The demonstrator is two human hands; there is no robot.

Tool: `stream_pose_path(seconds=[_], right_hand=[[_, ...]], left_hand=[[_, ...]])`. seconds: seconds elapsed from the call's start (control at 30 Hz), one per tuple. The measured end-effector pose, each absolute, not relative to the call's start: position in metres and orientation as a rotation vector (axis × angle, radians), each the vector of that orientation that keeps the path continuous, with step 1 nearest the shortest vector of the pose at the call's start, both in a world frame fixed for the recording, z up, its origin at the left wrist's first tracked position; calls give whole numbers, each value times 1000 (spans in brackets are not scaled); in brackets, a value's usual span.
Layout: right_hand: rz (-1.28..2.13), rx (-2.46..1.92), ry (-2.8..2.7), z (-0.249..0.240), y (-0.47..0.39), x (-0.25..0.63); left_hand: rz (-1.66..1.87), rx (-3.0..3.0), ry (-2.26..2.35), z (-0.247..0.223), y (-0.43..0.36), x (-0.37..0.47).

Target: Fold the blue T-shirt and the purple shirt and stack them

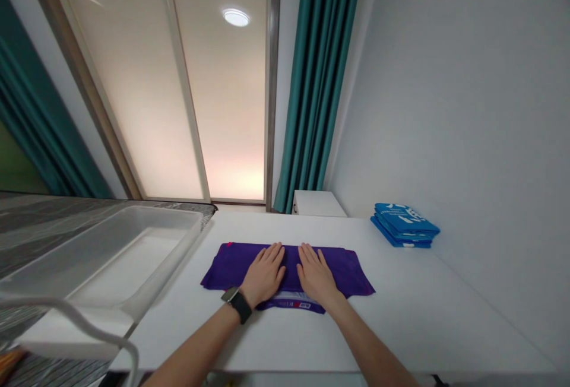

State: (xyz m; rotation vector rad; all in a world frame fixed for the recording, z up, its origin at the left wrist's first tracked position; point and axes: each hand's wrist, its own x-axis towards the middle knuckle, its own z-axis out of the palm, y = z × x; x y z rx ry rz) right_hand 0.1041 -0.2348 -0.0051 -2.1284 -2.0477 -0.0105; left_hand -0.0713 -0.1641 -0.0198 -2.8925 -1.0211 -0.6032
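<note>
A purple bag, folded flat into a wide strip, lies on the white table in front of me. A part with a pale printed band sticks out from under its near edge. My left hand rests palm down on the bag, left of its middle, fingers stretched forward. Just to the right, my right hand presses flat on it too, the fingers close together and the thumb turned inward. A dark watch is on my left wrist. The palms hide part of the bag's middle.
Folded blue bags are stacked at the table's right, near the wall. At left stands a translucent plastic bin, with a grey curved tube in front. A white cabinet is behind the table, before a teal curtain.
</note>
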Motion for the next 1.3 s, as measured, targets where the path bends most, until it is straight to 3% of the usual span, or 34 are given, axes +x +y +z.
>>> stream_pose_path(seconds=[0.4, 0.7, 1.3], right_hand=[[120, -2293, -1944, -16, -229, 118], [-80, -2497, -1702, -31, -251, 180], [-308, -2612, -1703, -38, -249, 184]], left_hand=[[-519, -2878, -1149, -39, -141, -86], [-581, -2761, -1378, -40, -110, -160], [-392, -2633, -1550, -31, -118, -160]])
